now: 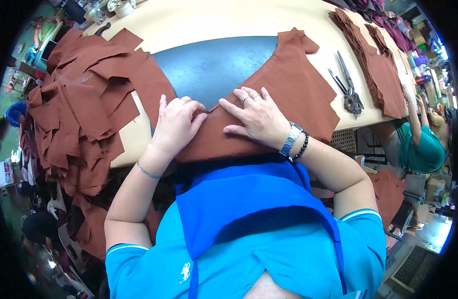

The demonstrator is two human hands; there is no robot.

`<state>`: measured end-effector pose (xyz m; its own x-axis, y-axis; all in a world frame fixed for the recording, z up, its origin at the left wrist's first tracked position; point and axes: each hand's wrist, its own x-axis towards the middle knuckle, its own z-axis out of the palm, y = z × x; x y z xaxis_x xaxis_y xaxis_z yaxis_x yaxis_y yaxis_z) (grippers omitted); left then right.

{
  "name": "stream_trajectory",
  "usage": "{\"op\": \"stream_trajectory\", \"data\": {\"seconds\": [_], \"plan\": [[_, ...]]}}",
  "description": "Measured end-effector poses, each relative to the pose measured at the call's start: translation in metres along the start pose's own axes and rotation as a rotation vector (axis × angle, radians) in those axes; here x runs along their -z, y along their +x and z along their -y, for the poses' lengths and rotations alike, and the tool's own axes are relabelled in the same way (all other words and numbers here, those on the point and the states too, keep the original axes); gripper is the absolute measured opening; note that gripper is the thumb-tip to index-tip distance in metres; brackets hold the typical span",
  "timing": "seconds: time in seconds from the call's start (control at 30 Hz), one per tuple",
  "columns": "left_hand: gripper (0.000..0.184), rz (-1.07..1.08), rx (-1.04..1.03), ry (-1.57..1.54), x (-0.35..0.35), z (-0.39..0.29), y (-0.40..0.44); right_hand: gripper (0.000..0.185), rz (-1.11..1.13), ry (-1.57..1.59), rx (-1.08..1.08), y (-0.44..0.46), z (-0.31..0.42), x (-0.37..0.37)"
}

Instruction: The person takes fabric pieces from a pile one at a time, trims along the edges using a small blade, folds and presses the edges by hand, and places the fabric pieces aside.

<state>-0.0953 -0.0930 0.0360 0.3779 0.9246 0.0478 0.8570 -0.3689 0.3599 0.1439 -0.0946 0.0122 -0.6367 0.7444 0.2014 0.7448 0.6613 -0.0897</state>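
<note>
A reddish-brown fabric piece [293, 94] with a V-shaped cut edge lies over a dark, smooth board [214, 62] in front of me. At the point of the V, my left hand [179, 122] has its fingers curled and its thumb and index finger pinched on the fabric's edge. Just to the right, my right hand [256, 114] rests flat on the fabric, fingers spread, index fingertip close to the same edge. The left fingertips partly hide the spot being pinched.
A heap of brown fabric pieces [84, 104] covers the table's left side. Scissors [349, 89] and a slim pen-like tool [337, 79] lie to the right, before stacked brown fabric [373, 70]. A co-worker in a green shirt [420, 147] sits at the far right.
</note>
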Motion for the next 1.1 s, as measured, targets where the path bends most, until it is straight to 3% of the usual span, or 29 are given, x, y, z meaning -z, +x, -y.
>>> {"op": "stream_trajectory", "data": {"seconds": [0.43, 0.63, 0.83, 1.1], "plan": [[0.010, 0.097, 0.050, 0.013, 0.017, 0.010, 0.003, 0.066, 0.019, 0.068, 0.021, 0.006, 0.024, -0.002], [0.005, 0.045, -0.228, 0.031, 0.011, 0.036, 0.003, 0.065, 0.091, 0.065, -0.015, 0.008, 0.030, 0.009], [0.016, -0.150, -0.531, 0.275, 0.002, 0.053, 0.000, 0.065, 0.063, 0.068, -0.001, 0.011, 0.030, 0.007], [0.020, -0.113, -0.494, 0.230, 0.010, 0.065, -0.003, 0.065, 0.070, 0.012, 0.017, 0.015, 0.032, 0.007]]}}
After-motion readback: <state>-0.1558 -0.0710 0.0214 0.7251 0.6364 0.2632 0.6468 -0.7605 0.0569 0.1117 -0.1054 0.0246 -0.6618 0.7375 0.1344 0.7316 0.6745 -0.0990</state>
